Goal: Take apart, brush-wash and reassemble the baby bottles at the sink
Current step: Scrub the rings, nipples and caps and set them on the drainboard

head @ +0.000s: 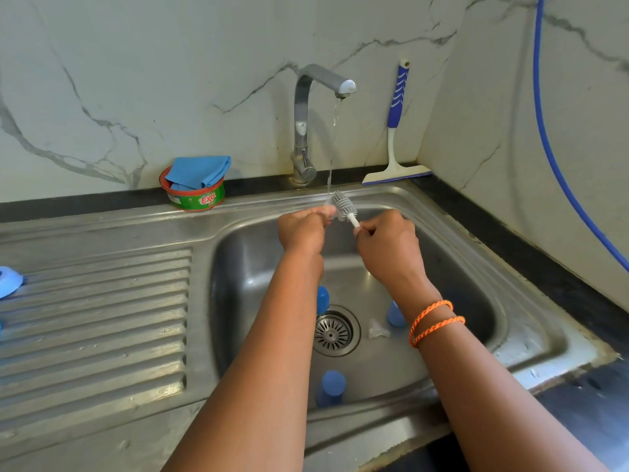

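Note:
My right hand (pixel 386 247) grips the white handle of a grey bristle brush (pixel 343 206), held up under the running tap (pixel 323 80). My left hand (pixel 304 229) pinches a small clear part (pixel 332 212), likely a teat, against the bristles in the water stream. Down in the steel sink (pixel 510 301) lie blue bottle pieces: one by the drain (pixel 322 299), one near the front wall (pixel 332 386), one partly hidden behind my right wrist (pixel 394 315). A clear teat (pixel 377 330) lies next to the drain (pixel 335 333).
A ribbed draining board (pixel 95 321) lies to the left, with a blue ring-shaped part (pixel 8 281) at its far edge. A green soap tub holding a blue cloth (pixel 195 185) stands on the back ledge. A blue-handled squeegee (pixel 396 131) leans in the corner; a blue hose (pixel 551 148) hangs on the right wall.

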{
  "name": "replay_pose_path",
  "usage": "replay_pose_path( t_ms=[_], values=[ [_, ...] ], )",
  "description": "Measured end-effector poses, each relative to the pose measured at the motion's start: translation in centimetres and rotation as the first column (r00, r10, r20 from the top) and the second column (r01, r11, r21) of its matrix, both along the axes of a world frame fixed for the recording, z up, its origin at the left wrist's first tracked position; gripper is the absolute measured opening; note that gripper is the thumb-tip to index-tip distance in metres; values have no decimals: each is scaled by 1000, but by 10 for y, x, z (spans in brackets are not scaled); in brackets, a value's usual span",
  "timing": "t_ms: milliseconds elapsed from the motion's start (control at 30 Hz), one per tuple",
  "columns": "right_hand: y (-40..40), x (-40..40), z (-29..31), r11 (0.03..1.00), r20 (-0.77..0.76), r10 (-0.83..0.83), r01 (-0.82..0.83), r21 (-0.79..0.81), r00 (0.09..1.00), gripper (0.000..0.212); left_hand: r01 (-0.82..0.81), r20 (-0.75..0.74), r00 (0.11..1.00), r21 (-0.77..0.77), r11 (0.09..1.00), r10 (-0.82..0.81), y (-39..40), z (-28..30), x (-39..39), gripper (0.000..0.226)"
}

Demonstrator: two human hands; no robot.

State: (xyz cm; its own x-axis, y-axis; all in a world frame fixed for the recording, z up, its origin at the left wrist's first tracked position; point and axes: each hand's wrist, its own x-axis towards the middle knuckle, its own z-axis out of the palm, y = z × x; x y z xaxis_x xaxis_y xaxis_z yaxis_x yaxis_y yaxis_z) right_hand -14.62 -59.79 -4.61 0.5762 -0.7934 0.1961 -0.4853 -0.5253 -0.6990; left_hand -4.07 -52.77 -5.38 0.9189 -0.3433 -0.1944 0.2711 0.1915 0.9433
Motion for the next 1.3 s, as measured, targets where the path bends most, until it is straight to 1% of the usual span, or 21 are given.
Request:
replay_pose_path(
  t_ms=[67, 133, 233, 300, 400, 500, 567, 667, 733, 800, 867, 900, 967, 1033, 1100, 1133, 1200, 1300],
  values=[
    [0, -2, 1, 1000, -23, 18, -18, -7, 1000, 20, -67, -3, 998, 3, 998, 67, 2, 1, 3, 8],
    [2, -3, 0, 999, -31, 45, -45, 0, 999, 18, -132, -41, 990, -15, 991, 131, 4, 0, 8, 9],
    [4, -4, -5, 999, -21, 42, -42, -7, 999, 18, -158, -65, 985, -9, 987, 157, 4, -3, 12, 9],
    [5, -4, -5, 1000, 2, 2, -2, -25, 1000, 21, -114, -65, 991, -15, 993, 113, 0, -2, 9, 8],
    [4, 0, -4, 997, 29, -61, 62, -38, 998, 24, 11, -59, 998, -11, 1000, -12, -5, 0, 0, 10],
    [6, 5, -2, 996, 58, -80, 82, -32, 995, 24, 87, -107, 990, -38, 995, -91, -3, 1, -3, 10],
    [9, 6, 0, 997, 72, -63, 65, -30, 995, 24, 44, -178, 982, -98, 994, -61, 1, 4, 0, 5],
    [15, 4, 1, 999, 47, -9, 11, -41, 999, 29, -92, -300, 954, -207, 974, 26, 5, 3, 6, 6],
    [19, 3, 0, 998, 14, 32, -31, -47, 999, 31, -160, -331, 941, -243, 957, 73, 7, 2, 8, 11],
    [21, 1, 0, 998, 1, 52, -52, -42, 999, 29, -210, -342, 932, -248, 946, 118, 7, -1, 10, 18],
    [19, 0, 0, 998, 8, 38, -38, -45, 999, 29, -214, -329, 935, -222, 951, 134, 5, -2, 10, 13],
    [18, -1, 1, 999, 19, 21, -20, -42, 1000, 29, -192, -302, 945, -192, 962, 128, 3, -2, 9, 9],
    [15, 0, 1, 999, 39, -16, 17, -41, 999, 30, -90, -184, 980, -85, 992, 73, -2, -2, 5, 9],
    [11, 1, 1, 998, 44, -54, 55, -33, 998, 25, 25, -80, 996, -2, 1000, -25, -6, -1, 2, 8],
    [7, 2, 0, 997, 51, -69, 70, -27, 996, 23, 94, -41, 995, 4, 996, -94, -7, -1, 3, 9],
    [6, 1, 0, 998, 49, -58, 59, -20, 997, 22, 100, -30, 994, -1, 995, -100, -7, -1, 5, 10],
    [6, 0, 0, 1000, 26, -7, 8, -15, 1000, 24, 74, -13, 997, -17, 997, -74, -9, -2, 10, 14],
    [12, -3, 2, 997, -16, 78, -78, -13, 997, 28, 45, -46, 998, -72, 996, -48, -10, -1, 11, 20]
  ],
)
